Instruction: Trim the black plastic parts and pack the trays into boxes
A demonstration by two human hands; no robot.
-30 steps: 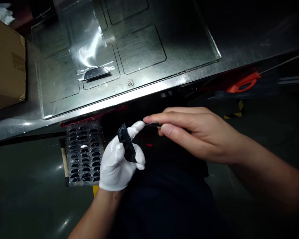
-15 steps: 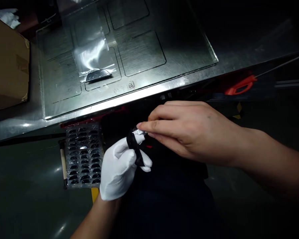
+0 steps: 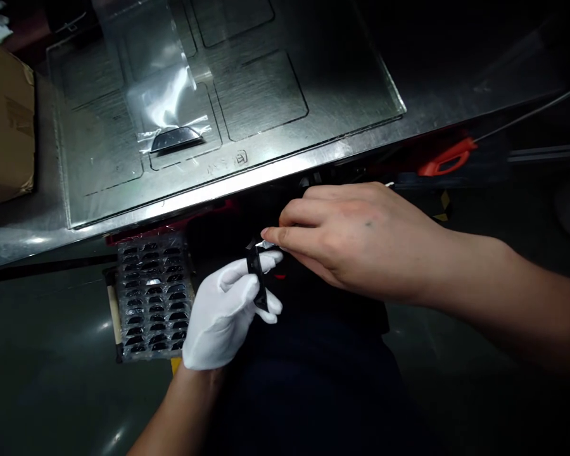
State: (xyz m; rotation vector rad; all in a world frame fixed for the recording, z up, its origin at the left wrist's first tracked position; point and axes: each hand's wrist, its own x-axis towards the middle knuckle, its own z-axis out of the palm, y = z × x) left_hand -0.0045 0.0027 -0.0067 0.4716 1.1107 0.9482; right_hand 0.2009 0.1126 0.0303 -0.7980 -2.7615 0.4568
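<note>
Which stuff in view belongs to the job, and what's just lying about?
Likely in the job:
black part in gloved left hand
shiny piece in bare right hand
tray of similar black parts
another black part on bench

Apparently just lying about:
cardboard box
orange handle

I count two loose black parts (image 3: 259, 278) (image 3: 177, 139), one cardboard box (image 3: 4, 126).

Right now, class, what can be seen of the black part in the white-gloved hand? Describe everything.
The black part is long and narrow, plastic-looking with a slight sheen, and seen nearly edge-on. It stands steeply, its upper end leaning left. The gloved left hand grips it between thumb and fingers, off the table. A thin bright item in the bare right hand meets its upper end in the view; actual contact is unclear.
</note>
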